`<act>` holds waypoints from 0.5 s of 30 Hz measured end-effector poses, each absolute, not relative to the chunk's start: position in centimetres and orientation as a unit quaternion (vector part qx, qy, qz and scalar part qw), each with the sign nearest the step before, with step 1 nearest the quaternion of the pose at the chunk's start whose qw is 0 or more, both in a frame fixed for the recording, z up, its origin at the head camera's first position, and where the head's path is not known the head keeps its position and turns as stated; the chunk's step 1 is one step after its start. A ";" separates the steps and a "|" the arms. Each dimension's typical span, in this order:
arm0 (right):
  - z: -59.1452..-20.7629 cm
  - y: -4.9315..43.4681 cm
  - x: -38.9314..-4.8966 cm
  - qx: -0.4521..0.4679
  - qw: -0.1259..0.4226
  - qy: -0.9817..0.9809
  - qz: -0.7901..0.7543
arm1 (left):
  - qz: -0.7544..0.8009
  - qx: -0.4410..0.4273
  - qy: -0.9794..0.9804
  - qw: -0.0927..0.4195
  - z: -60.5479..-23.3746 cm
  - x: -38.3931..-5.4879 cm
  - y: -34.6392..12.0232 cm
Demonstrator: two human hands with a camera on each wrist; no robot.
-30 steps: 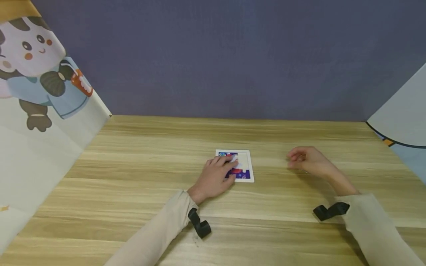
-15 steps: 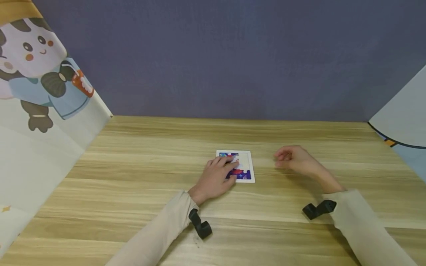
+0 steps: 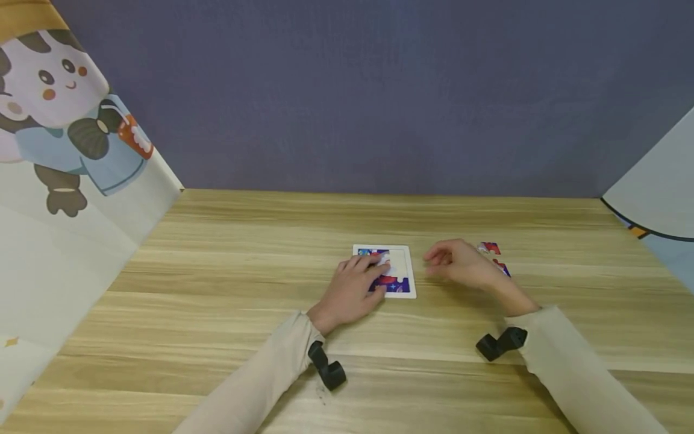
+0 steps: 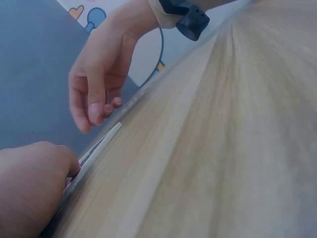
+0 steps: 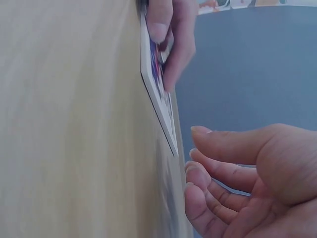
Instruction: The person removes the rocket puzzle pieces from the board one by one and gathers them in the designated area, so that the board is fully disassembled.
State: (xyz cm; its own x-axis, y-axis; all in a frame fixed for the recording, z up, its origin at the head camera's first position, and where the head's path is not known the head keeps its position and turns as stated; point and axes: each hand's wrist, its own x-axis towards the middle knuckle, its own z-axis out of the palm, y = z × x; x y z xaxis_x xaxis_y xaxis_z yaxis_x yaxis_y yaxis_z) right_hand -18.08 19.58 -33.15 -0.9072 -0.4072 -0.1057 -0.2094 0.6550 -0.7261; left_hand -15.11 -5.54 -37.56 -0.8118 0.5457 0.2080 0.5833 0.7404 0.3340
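Observation:
A small square jigsaw puzzle in a white frame (image 3: 411, 277) lies flat on the wooden table; its purple and red picture has a white gap at the upper right. My left hand (image 3: 347, 292) rests over its left part with fingers spread, hiding some of the picture. Just right of the frame hovers my right hand (image 3: 458, 264), its fingers loosely bent. In the right wrist view the thumb (image 5: 223, 144) stands apart from the fingers, with nothing seen between them. Behind this hand lie a loose puzzle piece (image 3: 491, 248) and another piece (image 3: 504, 269), partly hidden.
The wooden table (image 3: 244, 241) runs back to a dark blue panel (image 3: 379, 96). A white side wall with a cartoon figure (image 3: 81, 120) borders it on the left, and another pale panel (image 3: 661, 187) on the right. Each wrist carries a black camera mount (image 3: 327, 367).
My right hand has moved left from over the loose pieces to beside the puzzle frame, bringing those pieces into view. The left hand has stayed on the puzzle.

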 end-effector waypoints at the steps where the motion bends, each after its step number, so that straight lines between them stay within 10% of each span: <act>1: -33.2 19.4 -18.0 -0.175 0.131 0.898 -0.381 | -0.193 -0.303 -0.932 0.049 -37.5 -15.1 -5.5; 15: -33.7 17.4 -17.7 -0.206 0.130 0.891 -0.383 | -0.197 -0.304 -0.931 0.053 -37.4 -15.0 -5.4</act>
State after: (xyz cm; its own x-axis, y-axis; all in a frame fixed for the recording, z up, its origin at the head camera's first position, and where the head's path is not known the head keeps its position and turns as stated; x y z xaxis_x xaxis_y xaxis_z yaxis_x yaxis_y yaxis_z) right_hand -17.72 17.39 -33.66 -0.8812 -0.4669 -0.0735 -0.2682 0.6221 -0.7355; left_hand -15.01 -5.42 -37.37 -0.8100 0.5444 0.2180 0.5860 0.7380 0.3345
